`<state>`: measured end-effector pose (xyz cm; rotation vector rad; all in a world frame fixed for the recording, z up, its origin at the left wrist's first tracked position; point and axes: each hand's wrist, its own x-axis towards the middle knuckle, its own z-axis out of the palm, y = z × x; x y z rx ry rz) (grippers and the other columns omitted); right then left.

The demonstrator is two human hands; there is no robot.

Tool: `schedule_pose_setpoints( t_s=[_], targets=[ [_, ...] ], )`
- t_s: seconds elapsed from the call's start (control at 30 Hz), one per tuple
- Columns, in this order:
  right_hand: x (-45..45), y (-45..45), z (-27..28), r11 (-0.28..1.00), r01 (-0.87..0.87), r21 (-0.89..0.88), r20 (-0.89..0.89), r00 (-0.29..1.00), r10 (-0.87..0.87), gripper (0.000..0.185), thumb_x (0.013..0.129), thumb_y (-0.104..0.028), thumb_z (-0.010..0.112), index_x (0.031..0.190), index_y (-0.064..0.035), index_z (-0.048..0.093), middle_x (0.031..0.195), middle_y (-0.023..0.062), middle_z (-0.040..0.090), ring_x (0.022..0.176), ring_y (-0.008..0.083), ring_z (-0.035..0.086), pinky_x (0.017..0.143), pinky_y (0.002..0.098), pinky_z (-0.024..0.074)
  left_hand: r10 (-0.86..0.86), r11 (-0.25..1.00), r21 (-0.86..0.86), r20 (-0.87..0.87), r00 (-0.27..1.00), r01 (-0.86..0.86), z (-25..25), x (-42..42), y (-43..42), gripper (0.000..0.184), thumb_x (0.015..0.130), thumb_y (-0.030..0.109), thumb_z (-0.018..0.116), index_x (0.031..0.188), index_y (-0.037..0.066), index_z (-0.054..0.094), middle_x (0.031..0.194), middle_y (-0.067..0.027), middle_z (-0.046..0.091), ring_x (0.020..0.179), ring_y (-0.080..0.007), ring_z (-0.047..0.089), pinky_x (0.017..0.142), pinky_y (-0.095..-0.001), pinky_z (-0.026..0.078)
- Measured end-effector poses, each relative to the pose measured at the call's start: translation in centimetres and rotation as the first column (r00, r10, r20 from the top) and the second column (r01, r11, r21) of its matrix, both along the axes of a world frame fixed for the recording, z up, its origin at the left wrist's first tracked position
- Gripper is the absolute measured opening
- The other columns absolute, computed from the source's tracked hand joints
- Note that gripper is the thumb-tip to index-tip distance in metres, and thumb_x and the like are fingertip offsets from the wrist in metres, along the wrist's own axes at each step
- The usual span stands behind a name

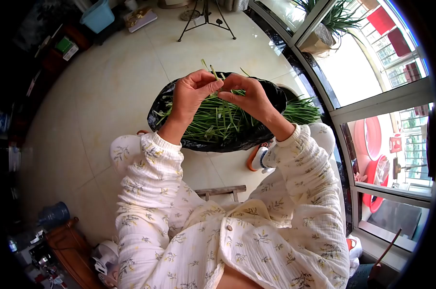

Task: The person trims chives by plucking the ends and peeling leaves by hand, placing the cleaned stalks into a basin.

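Note:
My left hand [194, 92] is closed in a pinch on a few chive stalks [213, 72], whose pale green ends stick up past the thumb. Fingertip to fingertip with it, my right hand [247, 95] is also pinched at the lower part of the same stalks; the exact spot between its fingers is partly hidden. Both hands are held above a black plastic bag [156, 108], spread wide. Inside it lies a heap of long green chives [218, 118], loose and pointing in mixed directions.
More chives [302, 111] stick out beyond the bag's right side. A wooden stool edge [221, 191] shows between my legs. Tiled floor [107, 91] surrounds me. A black tripod stand [207, 21] is ahead, a glass door frame [319, 79] on the right, a blue bin [97, 15] far left.

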<state>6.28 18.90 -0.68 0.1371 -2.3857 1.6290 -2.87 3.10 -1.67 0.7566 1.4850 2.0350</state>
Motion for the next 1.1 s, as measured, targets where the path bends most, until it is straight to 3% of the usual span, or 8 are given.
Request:
schedule_pose_setpoints(
  t_s=[0.07, 0.17, 0.43, 0.53, 0.77, 0.87, 0.97, 1.1],
  targets=[
    [0.1, -0.6, 0.5, 0.990, 0.087, 0.110, -0.047, 0.995, -0.083, 0.014, 0.079, -0.010, 0.069, 0.085, -0.0006, 0.061, 0.078, 0.0085, 0.064, 0.072, 0.0190, 0.060, 0.067, 0.0306, 0.0471, 0.036, 0.999, 0.003, 0.017, 0.999, -0.036, -0.1, 0.2, 0.2, 0.006, 0.081, 0.006, 0.071, 0.084, 0.003, 0.067, 0.079, 0.0021, 0.063, 0.074, -0.0052, 0.056, 0.072, -0.0198, 0.045],
    [0.1, -0.9, 0.8, 0.967, 0.140, 0.213, -0.093, 0.988, -0.122, 0.013, 0.080, -0.011, 0.067, 0.084, -0.0001, 0.061, 0.078, 0.0096, 0.064, 0.072, 0.0199, 0.060, 0.065, 0.0303, 0.0471, 0.060, 0.998, 0.007, 0.038, 0.997, -0.060, -0.3, 0.1, 0.3, 0.009, 0.080, 0.008, 0.072, 0.085, 0.002, 0.068, 0.078, 0.0013, 0.065, 0.071, -0.0049, 0.055, 0.068, -0.0199, 0.045],
    [0.0, -0.6, 1.2, 0.997, 0.020, 0.079, -0.020, 1.000, -0.018, 0.012, 0.085, -0.010, 0.062, 0.089, 0.0006, 0.064, 0.079, 0.0088, 0.065, 0.069, 0.0169, 0.060, 0.065, 0.0286, 0.0468, 0.008, 0.999, 0.050, 0.104, 0.995, -0.014, -0.1, -0.3, -0.4, 0.010, 0.082, 0.006, 0.069, 0.090, 0.000, 0.067, 0.083, -0.0016, 0.065, 0.075, -0.0089, 0.056, 0.073, -0.0212, 0.046],
    [-0.1, -0.4, 1.1, 1.000, -0.019, -0.005, -0.007, 1.000, 0.019, 0.013, 0.086, -0.010, 0.061, 0.090, 0.0012, 0.065, 0.079, 0.0074, 0.067, 0.070, 0.0130, 0.060, 0.066, 0.0279, 0.0467, 0.012, 0.998, 0.069, 0.065, 0.998, -0.016, -0.4, -0.6, -0.4, 0.009, 0.082, 0.010, 0.070, 0.088, 0.003, 0.068, 0.079, 0.0017, 0.065, 0.073, -0.0057, 0.057, 0.070, -0.0200, 0.046],
    [-0.1, 0.7, 1.3, 0.995, -0.089, 0.033, 0.123, 0.989, 0.085, 0.017, 0.091, -0.010, 0.056, 0.092, 0.0050, 0.065, 0.084, 0.0061, 0.067, 0.082, 0.0112, 0.063, 0.077, 0.0242, 0.0484, 0.262, 0.963, 0.005, -0.238, 0.935, -0.269, 0.0, -1.9, -0.7, 0.010, 0.084, 0.011, 0.070, 0.084, 0.001, 0.066, 0.075, 0.0035, 0.063, 0.069, -0.0022, 0.055, 0.065, -0.0176, 0.045],
    [0.0, 0.7, 1.2, 0.993, -0.106, -0.041, 0.140, 0.984, 0.111, 0.017, 0.091, -0.009, 0.056, 0.093, 0.0053, 0.064, 0.085, 0.0067, 0.067, 0.082, 0.0120, 0.064, 0.077, 0.0242, 0.0487, 0.348, 0.934, 0.032, -0.304, 0.887, -0.356, 0.2, -2.6, -1.2, 0.011, 0.084, 0.011, 0.069, 0.083, 0.001, 0.065, 0.074, 0.0032, 0.064, 0.068, -0.0021, 0.055, 0.066, -0.0177, 0.045],
    [0.0, 0.9, 0.9, 0.993, -0.112, -0.044, 0.157, 0.981, 0.118, 0.016, 0.090, -0.009, 0.056, 0.093, 0.0048, 0.064, 0.086, 0.0065, 0.067, 0.083, 0.0118, 0.064, 0.076, 0.0239, 0.0487, 0.398, 0.914, 0.062, -0.333, 0.855, -0.401, 0.3, -2.9, -1.4, 0.011, 0.084, 0.010, 0.069, 0.082, 0.001, 0.065, 0.074, 0.0031, 0.064, 0.067, -0.0026, 0.055, 0.065, -0.0183, 0.045],
    [0.2, 1.1, 0.7, 0.996, -0.082, -0.016, 0.111, 0.990, 0.084, 0.015, 0.088, -0.012, 0.060, 0.091, 0.0016, 0.065, 0.076, 0.0036, 0.065, 0.070, 0.0083, 0.057, 0.065, 0.0231, 0.0454, 0.428, 0.885, 0.026, -0.435, 0.792, -0.464, 0.4, -3.4, -1.9, 0.011, 0.082, 0.010, 0.070, 0.081, 0.000, 0.064, 0.073, 0.0020, 0.063, 0.065, -0.0039, 0.055, 0.065, -0.0190, 0.045]
  ],
)
